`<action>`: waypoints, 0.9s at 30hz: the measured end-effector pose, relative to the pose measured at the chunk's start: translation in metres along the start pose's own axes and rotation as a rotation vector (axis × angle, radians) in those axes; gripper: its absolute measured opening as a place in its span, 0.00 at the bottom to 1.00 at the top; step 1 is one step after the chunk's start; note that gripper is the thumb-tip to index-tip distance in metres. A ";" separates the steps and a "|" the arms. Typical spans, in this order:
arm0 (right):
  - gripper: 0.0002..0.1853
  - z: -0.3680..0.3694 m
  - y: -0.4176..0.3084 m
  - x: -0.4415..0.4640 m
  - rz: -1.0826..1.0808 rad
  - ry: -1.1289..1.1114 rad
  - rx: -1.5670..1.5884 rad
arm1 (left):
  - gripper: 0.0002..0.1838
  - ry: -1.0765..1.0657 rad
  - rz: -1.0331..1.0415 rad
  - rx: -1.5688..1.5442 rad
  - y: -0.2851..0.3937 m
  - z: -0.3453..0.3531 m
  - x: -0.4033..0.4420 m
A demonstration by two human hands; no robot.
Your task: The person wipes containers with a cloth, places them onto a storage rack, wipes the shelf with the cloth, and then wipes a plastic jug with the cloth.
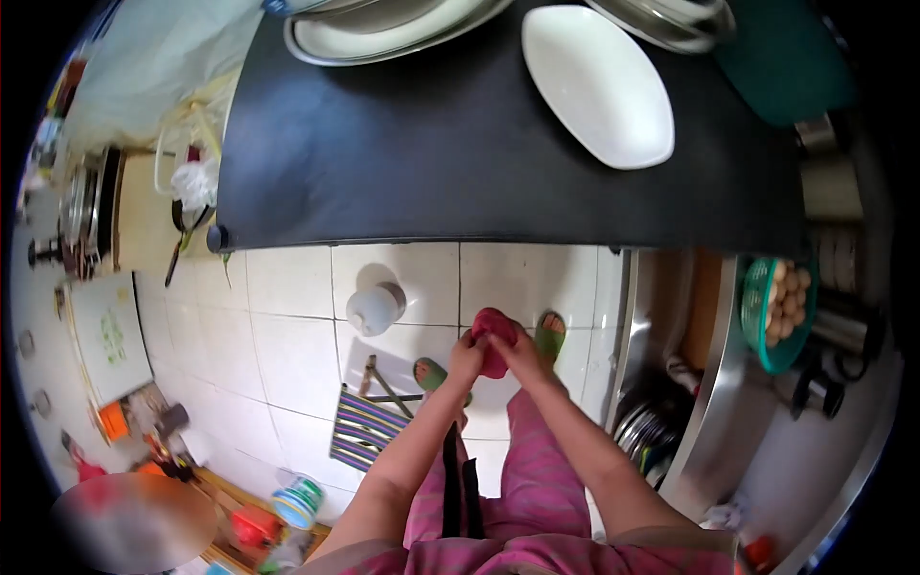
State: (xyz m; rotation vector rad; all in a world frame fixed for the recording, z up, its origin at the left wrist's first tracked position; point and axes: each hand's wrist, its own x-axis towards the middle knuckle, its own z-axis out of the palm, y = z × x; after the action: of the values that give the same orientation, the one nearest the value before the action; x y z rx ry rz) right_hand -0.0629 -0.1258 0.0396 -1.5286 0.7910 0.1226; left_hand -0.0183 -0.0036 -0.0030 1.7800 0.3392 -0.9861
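Both hands meet low in front of my body, below the near edge of the dark table. My left hand (467, 357) is closed on the left side of a crumpled red-pink cloth (493, 355). On the other side, my right hand (523, 355) grips the same cloth, its thumb near the middle. The fingers behind the cloth are partly hidden. Beyond the hands, a white oblong dish (599, 91) rests on the black tabletop (383, 163).
More white dishes (402, 34) are stacked at the table's far side. A whitish plastic jug (374, 309) and a striped folding stool (369, 426) stand on the tiled floor. Right, a green basket (754, 307) holds several eggs by a metal counter (704, 422).
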 end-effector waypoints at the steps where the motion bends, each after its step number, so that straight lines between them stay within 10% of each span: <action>1: 0.25 -0.002 0.004 0.012 -0.007 -0.032 -0.020 | 0.23 0.061 0.006 -0.055 -0.006 0.006 0.005; 8: 0.22 -0.041 0.019 0.057 0.105 -0.337 -0.152 | 0.23 0.011 -0.248 -0.603 0.019 0.031 -0.011; 14: 0.17 -0.048 0.029 0.074 0.005 -0.308 -0.321 | 0.17 0.079 0.047 -0.649 -0.029 0.044 0.006; 17: 0.15 -0.034 0.026 0.074 -0.425 -0.205 -0.612 | 0.16 0.136 0.072 -0.426 -0.031 0.028 0.009; 21: 0.15 -0.012 0.038 0.101 -0.483 -0.278 -0.604 | 0.14 0.450 0.378 0.114 -0.043 0.014 0.025; 23: 0.16 0.012 0.042 0.119 -0.170 -0.267 -0.473 | 0.13 0.383 0.405 -0.060 -0.056 0.007 0.045; 27: 0.19 0.044 0.093 0.190 -0.203 -0.356 -0.305 | 0.14 0.192 0.388 -0.570 -0.086 0.000 0.129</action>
State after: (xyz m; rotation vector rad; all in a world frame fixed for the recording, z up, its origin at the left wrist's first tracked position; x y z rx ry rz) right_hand 0.0471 -0.1531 -0.1447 -1.7995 0.3410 0.3675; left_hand 0.0082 0.0064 -0.1549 1.3439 0.3362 -0.3881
